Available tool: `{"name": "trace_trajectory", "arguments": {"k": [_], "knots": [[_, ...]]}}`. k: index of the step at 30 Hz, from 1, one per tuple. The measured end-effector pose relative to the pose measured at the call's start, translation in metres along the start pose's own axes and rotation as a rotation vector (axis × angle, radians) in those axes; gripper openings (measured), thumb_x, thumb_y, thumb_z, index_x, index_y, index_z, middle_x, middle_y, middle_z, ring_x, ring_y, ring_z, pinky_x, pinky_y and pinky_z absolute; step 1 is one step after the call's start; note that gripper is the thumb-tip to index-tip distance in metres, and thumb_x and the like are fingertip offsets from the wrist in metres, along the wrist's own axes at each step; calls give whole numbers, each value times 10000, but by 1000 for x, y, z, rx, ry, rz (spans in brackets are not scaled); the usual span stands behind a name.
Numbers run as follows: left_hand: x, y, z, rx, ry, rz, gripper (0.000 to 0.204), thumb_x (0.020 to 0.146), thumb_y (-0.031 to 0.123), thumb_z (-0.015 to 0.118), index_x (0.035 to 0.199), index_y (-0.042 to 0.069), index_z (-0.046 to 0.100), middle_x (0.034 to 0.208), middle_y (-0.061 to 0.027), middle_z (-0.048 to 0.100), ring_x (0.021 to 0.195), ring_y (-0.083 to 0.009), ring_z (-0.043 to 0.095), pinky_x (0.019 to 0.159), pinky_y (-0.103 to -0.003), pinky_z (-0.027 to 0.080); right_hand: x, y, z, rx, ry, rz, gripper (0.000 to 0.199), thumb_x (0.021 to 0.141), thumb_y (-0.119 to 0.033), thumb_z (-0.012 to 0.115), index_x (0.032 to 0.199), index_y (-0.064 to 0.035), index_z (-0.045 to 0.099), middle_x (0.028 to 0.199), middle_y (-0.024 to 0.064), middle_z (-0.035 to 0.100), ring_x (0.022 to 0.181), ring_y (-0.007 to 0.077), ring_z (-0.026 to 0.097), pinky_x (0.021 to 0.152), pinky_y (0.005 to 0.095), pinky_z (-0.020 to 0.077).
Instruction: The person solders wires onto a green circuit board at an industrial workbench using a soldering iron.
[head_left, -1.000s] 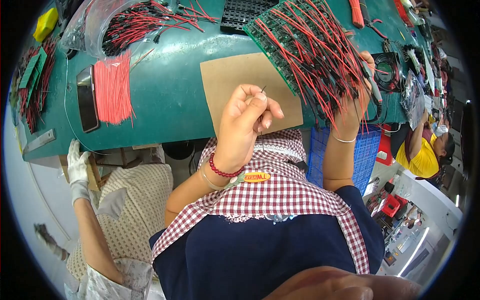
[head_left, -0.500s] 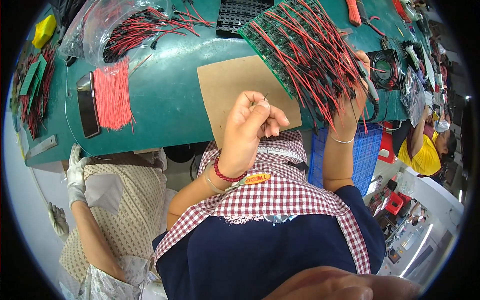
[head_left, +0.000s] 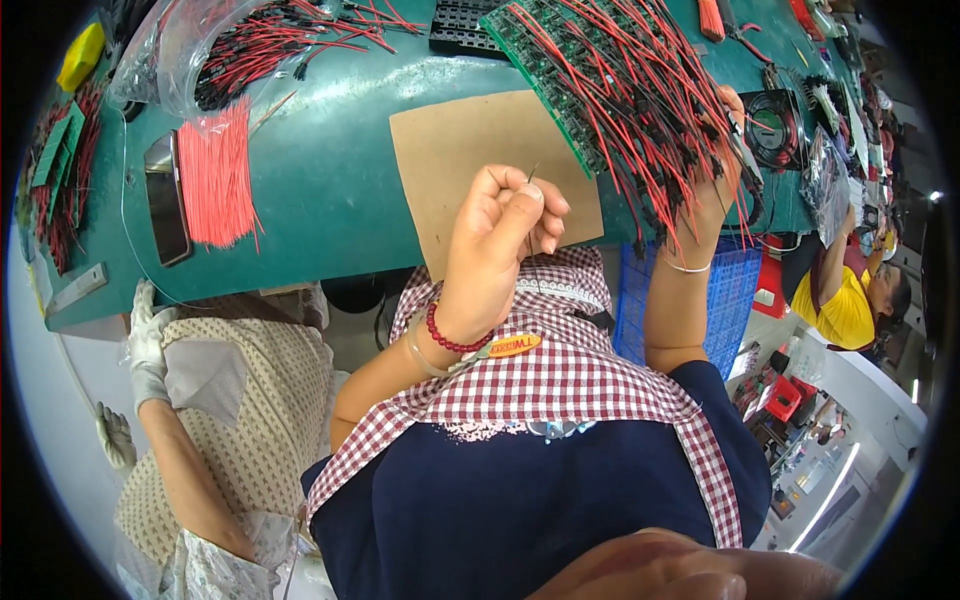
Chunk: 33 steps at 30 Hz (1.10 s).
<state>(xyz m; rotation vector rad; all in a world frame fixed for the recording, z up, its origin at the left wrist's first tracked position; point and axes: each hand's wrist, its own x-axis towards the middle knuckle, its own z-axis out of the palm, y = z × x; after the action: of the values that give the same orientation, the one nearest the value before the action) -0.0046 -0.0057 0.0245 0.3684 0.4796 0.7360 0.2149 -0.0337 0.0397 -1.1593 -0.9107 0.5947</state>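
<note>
A green circuit board panel (head_left: 545,85) with many red and black wires (head_left: 665,110) on it is tilted up at the far right of centre. My right hand (head_left: 712,205) is closed around its right edge and the wires there, with most fingers hidden. A grey and black curved piece (head_left: 745,165) shows beside that hand; I cannot tell what it is. Near the middle, my left hand (head_left: 508,222) is raised with thumb and forefinger pinched on a thin dark wire (head_left: 533,172). Below and behind it lies a sheet of brown cardboard (head_left: 440,150) on the green table (head_left: 330,190).
On the left lie a bundle of red wires (head_left: 215,175), a phone (head_left: 167,200) and clear bags (head_left: 190,70) of wires. A black tray (head_left: 465,28) stands at the back, a small fan (head_left: 775,130) at right. A blue crate (head_left: 690,300) is below. A gloved co-worker's hand (head_left: 150,340) touches the table edge.
My left hand has shifted slightly up, still pinching the thin wire. The board panel in my right hand has tilted and moved a little. The whole view has shifted slightly.
</note>
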Motion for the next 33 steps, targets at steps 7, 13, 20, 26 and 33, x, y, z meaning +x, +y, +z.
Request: {"name": "trace_trajectory", "arguments": {"k": [7, 13, 20, 26, 33], "knots": [[-5, -2, 5, 79, 8, 88, 54, 999, 109, 493, 1003, 69, 457, 985, -94, 603, 811, -104, 567, 708, -239, 491, 1, -4, 0, -54, 41, 60, 494, 921, -186, 611, 1324, 0, 392, 1244, 146, 564, 1109, 225, 612, 900, 364, 565], [-1, 1, -4, 87, 156, 246, 50, 1008, 130, 484, 1014, 82, 471, 1148, -104, 550, 969, -172, 570, 794, -332, 506, -4, -6, 19, -132, 102, -66, 367, 905, -56, 620, 1221, -1, 442, 1035, 72, 539, 937, 133, 558, 857, 250, 466], [-3, 55, -33, -165, 12, 172, 237, 1033, 240, 407, 1081, 89, 583, 1360, -175, 513, 1234, -371, 506, 1029, -571, 411, -17, -19, 36, -361, -194, -569, 350, 812, 112, 650, 1068, -56, 479, 891, 186, 662, 769, 281, 689, 690, 387, 576], [-22, 57, -48, -220, 107, 49, 264, 1032, 234, 411, 1096, 55, 594, 1213, -152, 627, 1154, -324, 567, 977, -538, 452, -33, -8, 36, -265, -372, -489, 400, 752, 66, 727, 1043, -86, 498, 895, 182, 689, 694, 242, 679, 578, 318, 547], [-36, 27, -47, 150, 251, 231, 67, 1004, 123, 482, 1018, 74, 439, 1348, -124, 470, 1153, -192, 523, 983, -401, 454, -65, 10, 14, -177, -393, -291, 397, 763, 95, 696, 1050, -86, 491, 924, 190, 678, 763, 250, 678, 615, 325, 543]]}}
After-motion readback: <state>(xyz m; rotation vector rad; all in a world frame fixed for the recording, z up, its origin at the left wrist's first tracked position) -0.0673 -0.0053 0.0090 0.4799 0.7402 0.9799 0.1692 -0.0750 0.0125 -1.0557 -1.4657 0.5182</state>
